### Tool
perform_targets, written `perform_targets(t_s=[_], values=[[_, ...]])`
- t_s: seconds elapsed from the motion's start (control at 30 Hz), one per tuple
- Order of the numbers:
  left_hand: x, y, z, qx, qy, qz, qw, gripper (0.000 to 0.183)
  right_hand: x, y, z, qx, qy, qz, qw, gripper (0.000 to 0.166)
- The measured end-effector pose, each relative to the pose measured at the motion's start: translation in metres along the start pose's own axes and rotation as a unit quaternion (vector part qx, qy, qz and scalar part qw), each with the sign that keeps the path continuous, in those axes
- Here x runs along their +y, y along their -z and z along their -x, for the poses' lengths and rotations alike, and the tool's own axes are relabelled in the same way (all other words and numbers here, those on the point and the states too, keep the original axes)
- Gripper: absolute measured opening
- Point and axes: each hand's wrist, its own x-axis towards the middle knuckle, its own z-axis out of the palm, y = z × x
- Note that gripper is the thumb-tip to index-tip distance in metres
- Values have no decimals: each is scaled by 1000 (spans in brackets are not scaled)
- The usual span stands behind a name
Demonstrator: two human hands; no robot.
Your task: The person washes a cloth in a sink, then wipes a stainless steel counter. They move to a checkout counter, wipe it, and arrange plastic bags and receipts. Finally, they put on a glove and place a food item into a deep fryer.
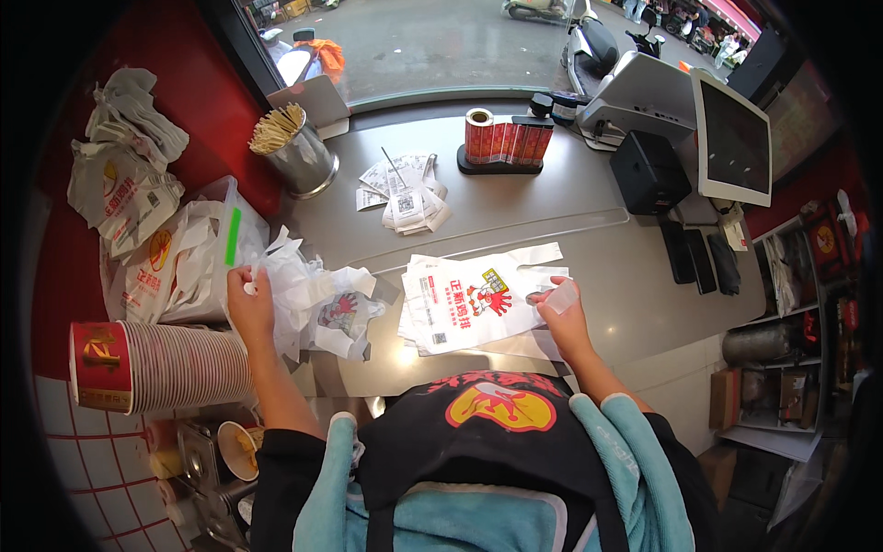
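Note:
My left hand [252, 303] is at the left end of the counter, its thumb and fingers pinched at the edge of some crumpled white plastic bags [293, 293]. A printed, translucent bag [345, 317] lies rumpled at the right of that heap. Before me is a flat stack of white plastic carrier bags [476, 297] with a red cartoon chicken and red writing, handles pointing right. My right hand [566, 314] is at the handle end of this stack, with a piece of translucent film between thumb and fingers. The fingertips are partly hidden by the film.
At left are a clear plastic bin [252, 214] of bags, nested paper tubs [186, 369] and a steel canister [307, 159] of wooden skewers. Spiked receipts [407, 196], a label roll holder [503, 148], a black box-shaped device [648, 172], a screen [732, 138] and phones [690, 259] stand farther back and right.

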Motion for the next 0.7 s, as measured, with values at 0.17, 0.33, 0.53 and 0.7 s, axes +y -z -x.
perform_targets(t_s=[0.17, 0.33, 0.53, 0.7], values=[[-38, -77, 49, -295, -42, -289, 910, 65, -11, 53, 19, 8, -36, -12, 999, 24], [-40, -80, 36, -266, 82, -118, 953, 46, -30, 54, 6, 54, 23, 341, 938, 37], [-73, -59, -16, -23, 162, 289, 943, 39, -13, -11, -18, 33, 125, 534, 836, 29], [-1, -15, -8, 133, 4, 92, 987, 29, -5, -21, -35, -18, 31, 541, 840, 33]])
